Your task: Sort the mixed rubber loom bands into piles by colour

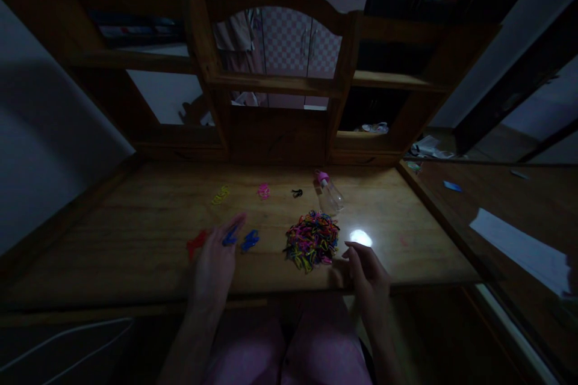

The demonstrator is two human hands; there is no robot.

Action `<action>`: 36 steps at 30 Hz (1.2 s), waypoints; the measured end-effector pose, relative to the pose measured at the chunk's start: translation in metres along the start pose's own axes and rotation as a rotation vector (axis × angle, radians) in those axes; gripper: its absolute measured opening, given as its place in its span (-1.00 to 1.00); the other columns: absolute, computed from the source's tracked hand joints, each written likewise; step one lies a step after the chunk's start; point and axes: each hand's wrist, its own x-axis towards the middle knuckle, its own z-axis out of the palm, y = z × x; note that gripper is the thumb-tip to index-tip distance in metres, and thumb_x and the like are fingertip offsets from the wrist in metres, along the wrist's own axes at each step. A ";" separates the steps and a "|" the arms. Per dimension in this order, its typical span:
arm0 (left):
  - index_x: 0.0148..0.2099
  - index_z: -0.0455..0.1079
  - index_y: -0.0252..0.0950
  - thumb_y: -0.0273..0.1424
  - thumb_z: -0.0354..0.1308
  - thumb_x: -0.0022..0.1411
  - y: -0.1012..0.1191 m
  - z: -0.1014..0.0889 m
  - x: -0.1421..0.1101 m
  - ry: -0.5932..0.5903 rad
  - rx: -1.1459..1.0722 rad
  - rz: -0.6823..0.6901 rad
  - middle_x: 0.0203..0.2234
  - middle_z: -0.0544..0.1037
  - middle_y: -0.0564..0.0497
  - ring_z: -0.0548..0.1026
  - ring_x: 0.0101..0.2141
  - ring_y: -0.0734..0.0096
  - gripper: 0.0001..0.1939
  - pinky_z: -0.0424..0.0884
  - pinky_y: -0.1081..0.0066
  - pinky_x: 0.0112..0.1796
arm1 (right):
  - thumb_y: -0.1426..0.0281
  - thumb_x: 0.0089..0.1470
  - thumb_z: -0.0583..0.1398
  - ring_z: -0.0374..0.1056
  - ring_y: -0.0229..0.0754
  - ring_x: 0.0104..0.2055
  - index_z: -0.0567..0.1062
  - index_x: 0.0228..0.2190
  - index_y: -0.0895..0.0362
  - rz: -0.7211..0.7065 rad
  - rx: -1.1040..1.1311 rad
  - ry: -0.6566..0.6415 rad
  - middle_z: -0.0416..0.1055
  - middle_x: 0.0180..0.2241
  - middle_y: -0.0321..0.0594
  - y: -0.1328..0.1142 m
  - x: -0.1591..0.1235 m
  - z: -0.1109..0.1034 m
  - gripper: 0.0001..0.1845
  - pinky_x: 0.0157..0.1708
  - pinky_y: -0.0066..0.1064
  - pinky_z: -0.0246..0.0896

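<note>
My left hand (215, 261) is over the table's left-centre, its fingers stretched forward and a few blue rubber bands (230, 236) held in its palm. Close by on its right lies another small blue clump of rubber bands (250, 240). Red rubber bands (195, 243) lie on its other side, partly covered by the hand. A large mixed pile of coloured rubber bands (312, 240) spreads across the middle. Just right of that pile is my right hand (369, 274), thumb and forefinger close together; anything between them is too small and dark to make out.
Behind are small groups of yellow bands (220, 195), pink bands (264, 191) and black bands (297, 193). A clear bottle with a pink cap (332, 197) lies behind the pile. The wooden shelf unit (277, 87) bounds the back; paper (519, 246) lies at right.
</note>
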 end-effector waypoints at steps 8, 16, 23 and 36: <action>0.02 0.44 -0.39 -0.06 -0.16 0.32 -0.017 0.002 0.009 -0.047 0.210 -0.021 0.05 0.48 -0.20 0.27 0.19 0.21 -0.42 -0.02 0.15 0.26 | 0.22 0.14 0.17 0.43 -0.14 -0.28 0.51 -0.16 0.14 0.045 0.014 -0.016 0.50 -0.30 -0.18 0.002 0.003 0.000 -0.69 -0.32 -0.40 0.30; -0.05 0.46 -0.30 -0.11 -0.12 0.33 -0.010 0.015 -0.003 0.072 0.251 0.175 -0.03 0.54 -0.10 0.37 0.10 0.22 -0.55 0.13 0.19 0.19 | 0.21 0.14 0.17 0.36 -0.20 -0.40 0.49 -0.15 0.14 0.095 0.104 -0.048 0.43 -0.41 -0.24 0.002 0.008 -0.004 -0.69 -0.46 -0.45 0.25; -0.07 0.46 -0.23 -0.22 -0.01 0.32 -0.023 0.047 -0.010 -0.141 0.706 0.201 -0.06 0.51 -0.06 0.42 0.00 0.22 -0.70 0.25 0.26 0.06 | 0.21 0.12 0.18 0.36 -0.19 -0.38 0.50 -0.19 0.14 0.066 0.112 -0.025 0.43 -0.40 -0.23 0.002 0.010 -0.007 -0.70 -0.45 -0.44 0.25; -0.15 0.42 -0.22 -0.40 0.14 0.17 -0.060 0.027 -0.004 -0.341 1.103 0.245 -0.24 0.49 -0.06 0.46 -0.21 0.21 -0.82 0.38 0.23 -0.14 | 0.18 0.10 0.20 0.26 -0.25 -0.49 0.51 -0.18 0.15 0.111 0.137 -0.044 0.40 -0.44 -0.26 0.006 0.009 -0.009 -0.66 -0.49 -0.45 0.21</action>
